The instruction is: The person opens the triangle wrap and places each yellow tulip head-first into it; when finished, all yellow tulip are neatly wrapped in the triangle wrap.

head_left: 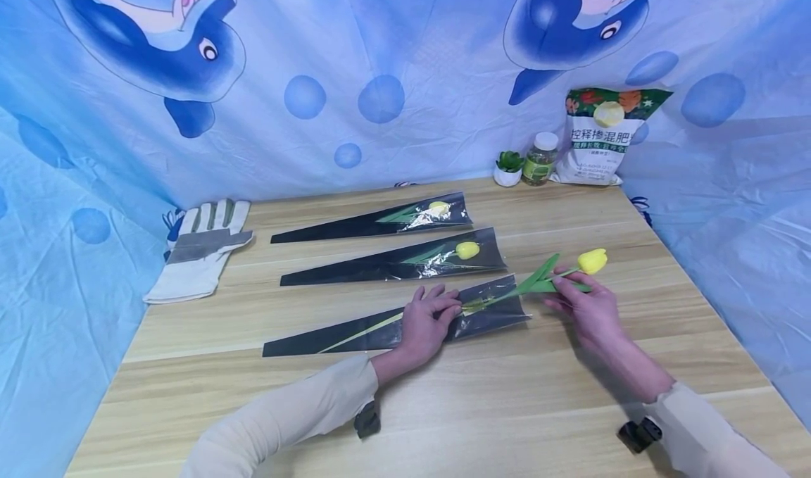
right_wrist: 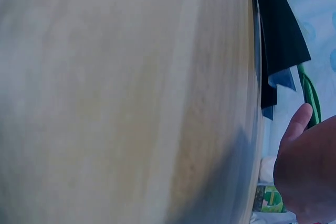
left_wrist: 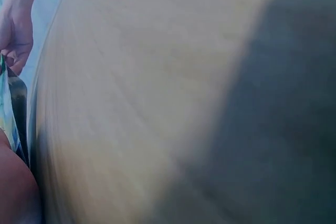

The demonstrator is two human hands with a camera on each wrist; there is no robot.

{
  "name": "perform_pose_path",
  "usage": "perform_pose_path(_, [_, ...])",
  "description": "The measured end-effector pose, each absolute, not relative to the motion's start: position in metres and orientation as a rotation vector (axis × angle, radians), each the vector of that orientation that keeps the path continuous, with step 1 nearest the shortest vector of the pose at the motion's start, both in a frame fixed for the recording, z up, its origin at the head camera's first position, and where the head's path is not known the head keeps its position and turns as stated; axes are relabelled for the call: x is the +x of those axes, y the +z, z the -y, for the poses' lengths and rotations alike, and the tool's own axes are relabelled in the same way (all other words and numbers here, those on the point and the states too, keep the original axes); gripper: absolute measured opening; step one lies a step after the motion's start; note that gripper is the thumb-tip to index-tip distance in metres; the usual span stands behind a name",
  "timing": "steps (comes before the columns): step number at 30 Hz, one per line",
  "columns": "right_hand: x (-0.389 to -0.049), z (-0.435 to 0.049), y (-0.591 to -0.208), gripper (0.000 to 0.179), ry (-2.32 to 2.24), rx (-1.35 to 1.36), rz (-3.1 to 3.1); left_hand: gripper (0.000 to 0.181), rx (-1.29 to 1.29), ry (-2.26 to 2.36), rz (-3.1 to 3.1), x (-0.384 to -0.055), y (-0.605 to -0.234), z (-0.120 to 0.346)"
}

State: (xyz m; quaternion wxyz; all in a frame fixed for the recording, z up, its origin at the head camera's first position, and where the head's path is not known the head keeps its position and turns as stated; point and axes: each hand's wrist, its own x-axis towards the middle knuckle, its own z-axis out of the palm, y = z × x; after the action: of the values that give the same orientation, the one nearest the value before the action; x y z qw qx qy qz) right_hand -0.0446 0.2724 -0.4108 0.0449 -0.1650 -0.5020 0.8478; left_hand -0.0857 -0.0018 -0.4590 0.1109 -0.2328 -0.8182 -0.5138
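Note:
In the head view, my right hand [head_left: 589, 307] pinches a yellow tulip [head_left: 592, 261] by its stem and green leaves just below the bloom. The tulip's lower stem lies inside the nearest black flower sleeve [head_left: 298, 345], which has a clear front; its bloom and leaves are outside the wide mouth. My left hand [head_left: 423, 325] lies over the middle of this sleeve, its thumb and forefinger pinching the clear film near the mouth. The right wrist view catches the right hand [right_wrist: 307, 166] beside the green leaves [right_wrist: 311, 98] and the sleeve's dark end [right_wrist: 283, 30].
Two more black sleeves, a middle one [head_left: 336, 270] and a far one [head_left: 329, 231], each hold a yellow tulip. White-and-grey gloves [head_left: 196, 253] lie at left. A small potted succulent [head_left: 508, 168], a lidded jar [head_left: 541, 160] and a fertilizer bag [head_left: 602, 140] stand at the back right.

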Motion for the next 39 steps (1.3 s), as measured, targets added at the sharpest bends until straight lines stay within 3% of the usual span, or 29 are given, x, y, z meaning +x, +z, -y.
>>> perform_pose_path(18, [-0.04, -0.249, -0.415, 0.007, 2.539, -0.742, 1.595, 0.009, -0.709, -1.422, 2.454, -0.087, -0.455, -0.006])
perform_pose_path(39, [-0.033, -0.248, -0.415, 0.011, 2.695, -0.76, 1.464, 0.009, -0.76, -1.425, 2.428, -0.09, -0.453, -0.01])
